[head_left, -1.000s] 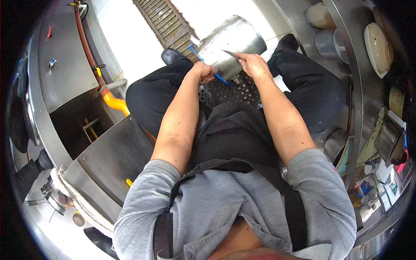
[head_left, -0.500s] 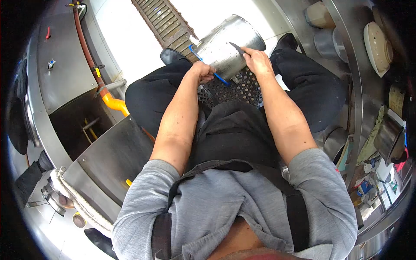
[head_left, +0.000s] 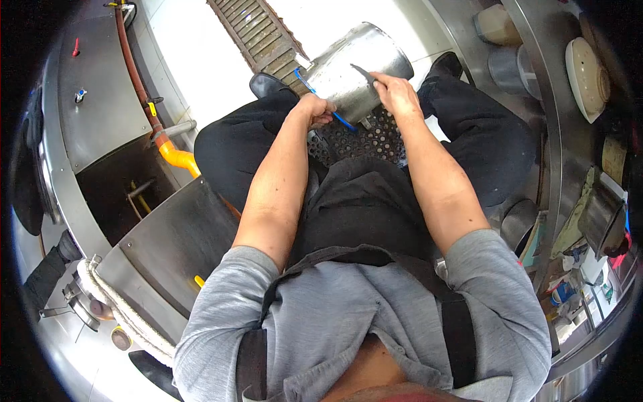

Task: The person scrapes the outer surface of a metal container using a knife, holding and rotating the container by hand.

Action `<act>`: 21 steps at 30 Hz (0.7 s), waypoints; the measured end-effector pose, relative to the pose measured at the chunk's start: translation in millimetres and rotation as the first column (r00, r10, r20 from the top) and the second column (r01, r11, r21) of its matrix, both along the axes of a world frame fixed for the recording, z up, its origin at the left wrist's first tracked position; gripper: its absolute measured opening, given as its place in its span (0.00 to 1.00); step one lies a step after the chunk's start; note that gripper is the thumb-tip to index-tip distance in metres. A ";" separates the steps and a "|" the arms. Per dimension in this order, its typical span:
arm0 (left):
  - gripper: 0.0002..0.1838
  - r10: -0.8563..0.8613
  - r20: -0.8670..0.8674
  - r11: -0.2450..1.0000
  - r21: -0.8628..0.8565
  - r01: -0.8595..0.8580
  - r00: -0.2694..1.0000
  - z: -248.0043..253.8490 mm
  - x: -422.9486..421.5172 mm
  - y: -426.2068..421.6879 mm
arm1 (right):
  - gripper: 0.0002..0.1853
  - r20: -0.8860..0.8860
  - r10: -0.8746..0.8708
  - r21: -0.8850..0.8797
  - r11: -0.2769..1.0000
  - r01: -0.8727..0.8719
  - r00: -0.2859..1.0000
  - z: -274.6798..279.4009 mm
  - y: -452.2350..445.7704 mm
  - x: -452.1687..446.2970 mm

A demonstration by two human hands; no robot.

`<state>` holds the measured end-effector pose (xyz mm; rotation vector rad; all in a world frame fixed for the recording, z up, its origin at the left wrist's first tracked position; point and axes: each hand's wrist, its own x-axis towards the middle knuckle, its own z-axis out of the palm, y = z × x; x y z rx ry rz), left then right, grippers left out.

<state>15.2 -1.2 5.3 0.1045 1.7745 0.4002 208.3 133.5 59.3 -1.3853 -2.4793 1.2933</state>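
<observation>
Steel panel [head_left: 100, 107]: at your far left, with a red knob [head_left: 76, 47] on it.
Pipe [head_left: 132, 80]: brown, running beside the panel down to an orange elbow [head_left: 177, 158].
Drain grate [head_left: 258, 33]: set in the white floor ahead of you.
Left shoe [head_left: 266, 84]: black, near the lower end of the grate.
Left hand [head_left: 317, 110]: your fingers are curled around the blue strip [head_left: 343, 122] at the pot's left end.
Pot [head_left: 355, 55]: shiny metal, lying on its side between your shoes, partly over a dark holed surface [head_left: 365, 142].
Blade [head_left: 362, 72]: dark and slim, pointing up and left over the pot's side; you cannot tell here whether its tip touches the metal.
Right hand [head_left: 400, 95]: your fingers grasp the blade's lower end.
Right shoe [head_left: 445, 65]: black, just beyond the pot's right end.
Bowl [head_left: 583, 79]: cream, among the shelves at your far right.
</observation>
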 end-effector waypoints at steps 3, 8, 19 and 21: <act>0.10 0.002 0.021 1.000 0.014 -0.002 1.000 -0.8 -0.9 0.7 | 0.16 0.053 -0.052 0.029 0.998 0.050 0.997 -10.6 2.7 4.6; 0.11 0.015 0.018 1.000 0.025 -0.015 1.000 -1.5 -0.3 -0.3 | 0.17 0.151 0.076 -0.006 0.997 -0.076 0.986 -8.6 -6.0 -0.7; 0.11 0.002 0.027 1.000 0.014 -0.002 1.000 -7.3 -2.5 -1.5 | 0.17 0.125 -0.030 -0.021 0.999 0.033 0.992 -14.2 -0.7 6.0; 0.11 0.023 0.016 1.000 0.007 -0.023 1.000 -8.7 -2.5 -1.2 | 0.18 0.141 0.031 -0.030 0.999 -0.027 0.990 -13.6 -2.5 4.6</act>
